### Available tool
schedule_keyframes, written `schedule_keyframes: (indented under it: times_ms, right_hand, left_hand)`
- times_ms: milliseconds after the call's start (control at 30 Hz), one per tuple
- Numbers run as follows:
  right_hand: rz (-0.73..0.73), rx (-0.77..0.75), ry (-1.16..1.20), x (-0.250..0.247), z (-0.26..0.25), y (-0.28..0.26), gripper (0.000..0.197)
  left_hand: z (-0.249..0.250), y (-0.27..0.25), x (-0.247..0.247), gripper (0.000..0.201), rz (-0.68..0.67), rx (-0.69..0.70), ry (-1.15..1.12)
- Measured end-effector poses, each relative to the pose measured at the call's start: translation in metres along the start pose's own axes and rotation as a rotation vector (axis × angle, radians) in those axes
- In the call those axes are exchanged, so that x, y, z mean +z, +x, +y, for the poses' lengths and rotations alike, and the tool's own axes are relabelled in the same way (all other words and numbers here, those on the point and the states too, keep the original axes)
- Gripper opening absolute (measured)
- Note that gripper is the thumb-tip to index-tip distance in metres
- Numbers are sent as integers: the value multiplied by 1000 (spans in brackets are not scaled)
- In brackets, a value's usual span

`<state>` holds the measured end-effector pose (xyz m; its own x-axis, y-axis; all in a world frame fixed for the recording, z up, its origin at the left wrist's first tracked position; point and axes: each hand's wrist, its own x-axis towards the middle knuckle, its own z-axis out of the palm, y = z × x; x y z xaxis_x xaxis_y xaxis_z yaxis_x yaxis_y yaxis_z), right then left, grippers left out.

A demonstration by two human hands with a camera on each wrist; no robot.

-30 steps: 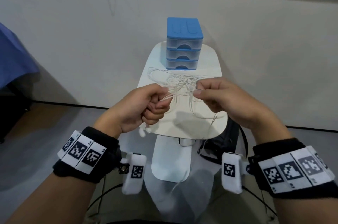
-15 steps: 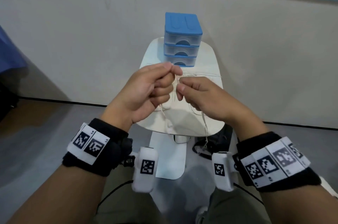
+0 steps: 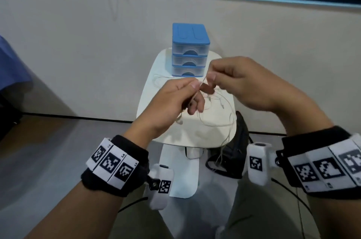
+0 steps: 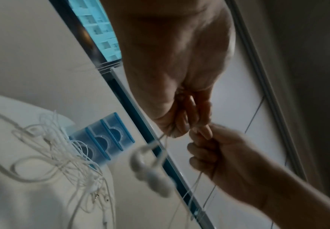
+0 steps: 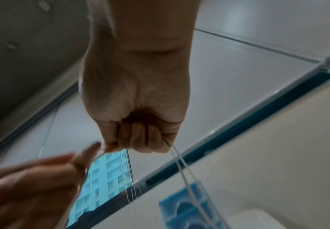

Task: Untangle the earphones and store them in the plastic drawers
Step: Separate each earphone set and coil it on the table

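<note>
Earphones (image 3: 213, 113): I have them lifted above the table (image 3: 150, 90), most of the tangle heaped there. My left hand (image 3: 172, 102) pinches one strand between thumb and forefinger; my right hand (image 3: 244, 84), at its 2 o'clock, is curled round other strands. I judge this pulls the strand taut to free it. Two earbuds (image 4: 150, 172) dangle below. The drawers (image 3: 189, 57) sit at 12 o'clock, all closed, so one needs opening first. A black bag (image 3: 232, 152) lies on the floor at 5 o'clock.
</note>
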<state>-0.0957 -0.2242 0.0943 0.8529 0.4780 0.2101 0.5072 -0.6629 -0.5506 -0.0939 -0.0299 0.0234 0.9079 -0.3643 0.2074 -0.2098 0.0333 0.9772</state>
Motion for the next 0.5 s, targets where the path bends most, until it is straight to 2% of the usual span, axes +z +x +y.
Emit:
schedule_keyframes:
  times_ms: [67,167,233,300,400,500]
  right_hand:
    - [101,25,-39,0,11,3,29]
    - [154,86,146,21,24,3,30]
    - [69,146,198,43,30,-2,33]
    - [-56,140,159,60,26,-10,36]
    - [-182,82,91,56,5,-20,38]
    - [-160,-4,98,26,-13,-21,37]
  left_hand:
    - [5,-2,6,38,-50,-11,-75]
    - [11,-1,6,42,-35,7,-257]
    - [16,1,5,42,38,36,-331]
    - [19,5,5,34,121,46,-370]
    - [15,10,8,26,168,31,-318]
    - [8,12,10,27,152,53,-69]
